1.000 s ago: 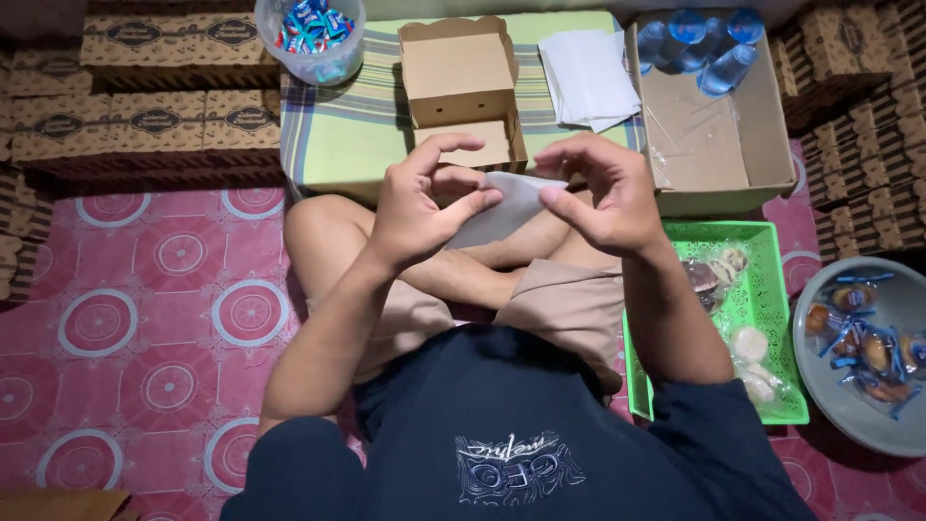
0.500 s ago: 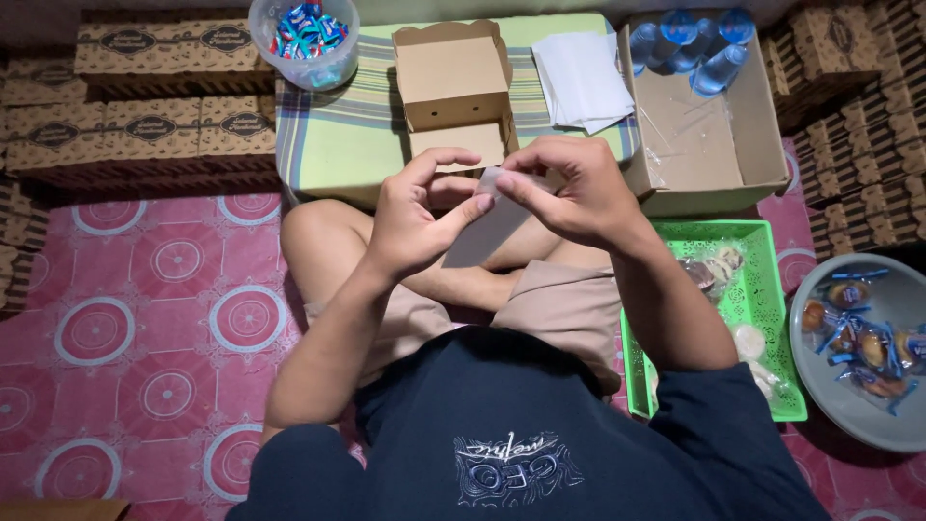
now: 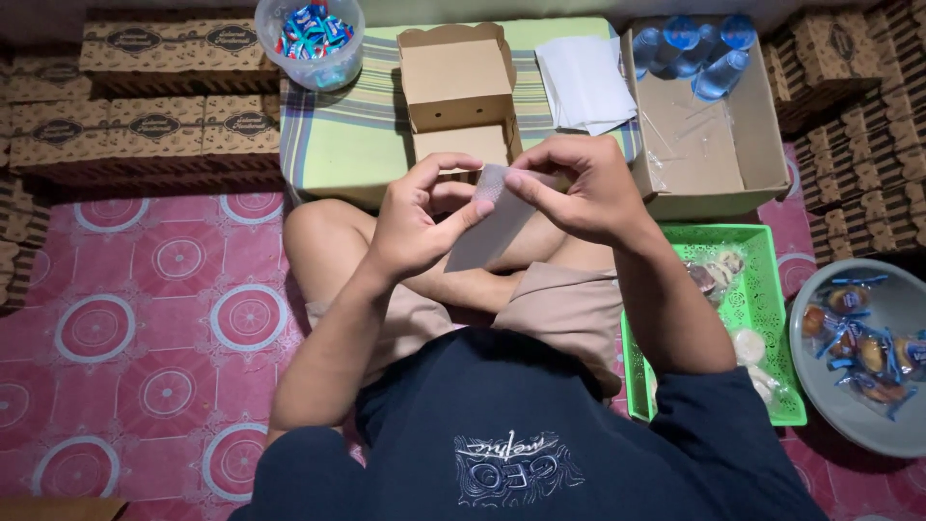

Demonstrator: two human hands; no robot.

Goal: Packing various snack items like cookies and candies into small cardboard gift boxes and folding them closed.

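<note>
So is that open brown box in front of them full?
No, the open box shows only its bare cardboard inside.

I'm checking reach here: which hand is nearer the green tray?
Right. The right hand is just up and left of the green tray, holding one end of a white sheet. The left hand holds the other end, farther left.

open box on mat; tray right of knees
</note>
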